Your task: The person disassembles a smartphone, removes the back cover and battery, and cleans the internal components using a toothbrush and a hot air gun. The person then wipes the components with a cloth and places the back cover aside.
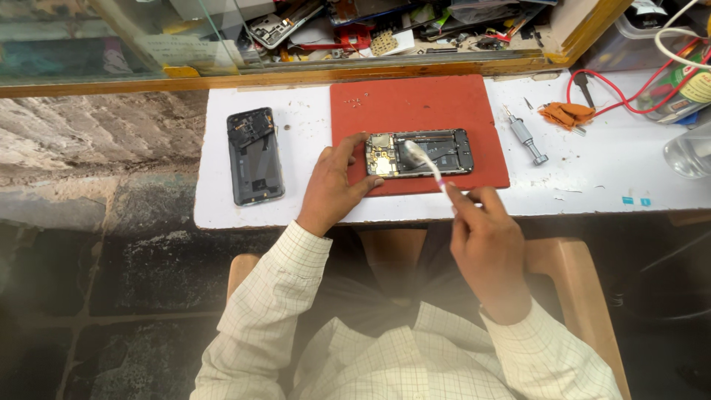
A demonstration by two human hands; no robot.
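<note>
Opened phone (419,153): lies on the red mat (422,104) at frame centre, long axis left–right, circuit board toward the left end.
Handling: judged light, stiff but fragile inside – best held by the outer frame edges, never the exposed board.
Right hand (485,244): lower centre-right, grip closed on a white brush (424,161), bristles resting over the phone's middle.
Left hand (331,187): fingers pinch the phone's left end, steadying it.
Back cover (255,155): left on the white bench (592,170).
Screwdriver (527,136): right of the mat.
</note>
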